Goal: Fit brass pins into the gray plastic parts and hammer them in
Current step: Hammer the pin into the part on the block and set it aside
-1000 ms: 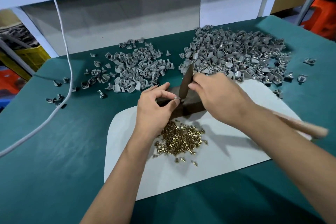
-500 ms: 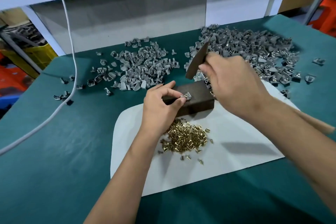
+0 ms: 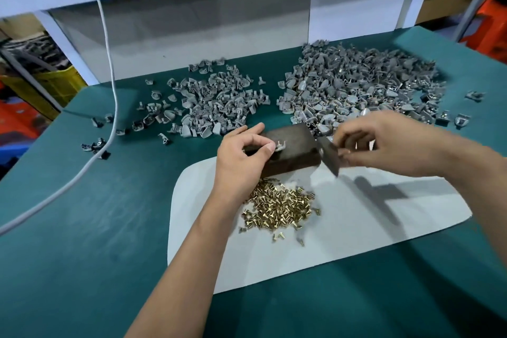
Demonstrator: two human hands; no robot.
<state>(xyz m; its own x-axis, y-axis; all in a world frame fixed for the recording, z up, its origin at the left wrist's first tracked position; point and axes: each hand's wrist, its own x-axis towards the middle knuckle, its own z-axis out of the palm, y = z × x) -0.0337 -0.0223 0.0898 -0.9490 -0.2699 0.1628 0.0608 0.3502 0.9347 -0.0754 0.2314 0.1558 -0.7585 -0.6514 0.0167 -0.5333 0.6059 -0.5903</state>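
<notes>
My left hand [image 3: 242,158] pinches a small gray plastic part [image 3: 280,145] on top of a dark metal block [image 3: 293,149]. To the block's right, my right hand [image 3: 384,143] grips a hammer just behind its dark head [image 3: 329,156], which hangs low beside the block, blurred. A heap of brass pins [image 3: 279,206] lies on a white sheet [image 3: 356,228] just in front of the block. Two piles of gray parts lie behind: a smaller one [image 3: 211,104] at the left, a larger one [image 3: 362,90] at the right.
The green table [image 3: 96,228] carries stray gray parts at its left [image 3: 96,145] and far right [image 3: 474,96]. A white cable [image 3: 109,63] hangs down across the left side. A white wall panel [image 3: 219,22] closes the back.
The hammer head rose above the block, then came down to the block's right side. My left hand kept the part on the block.
</notes>
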